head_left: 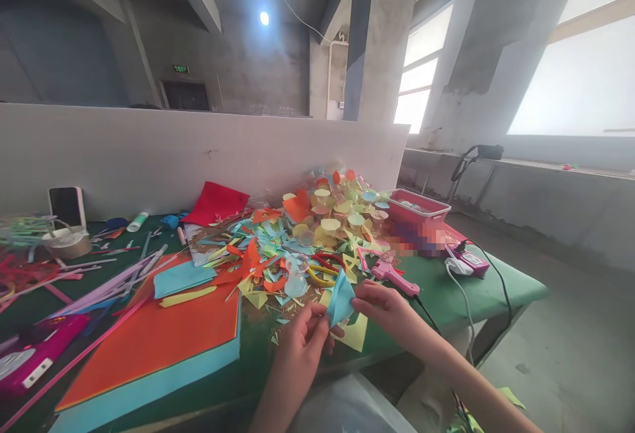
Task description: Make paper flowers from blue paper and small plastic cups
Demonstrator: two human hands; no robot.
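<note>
A folded piece of light blue paper (341,297) is held up between both hands above the table's front edge. My left hand (308,330) pinches its lower left side between thumb and fingers. From the right, my right hand (376,301) grips the paper's right edge with its fingertips. The paper comes to a point at the top. Just behind it are scissors (322,279) with yellow and red handles, among paper scraps (268,241). A pink glue gun (395,276) lies to the right, beyond my right hand. Yellow paper (356,335) lies beneath the hands.
An orange and blue paper stack (163,334) fills the left front, with folded blue paper (182,279) on top. Pink and purple strips (104,291) lie farther left. At the back right stand a pink basket (419,207) and a power strip (467,262) with cables hanging over the edge.
</note>
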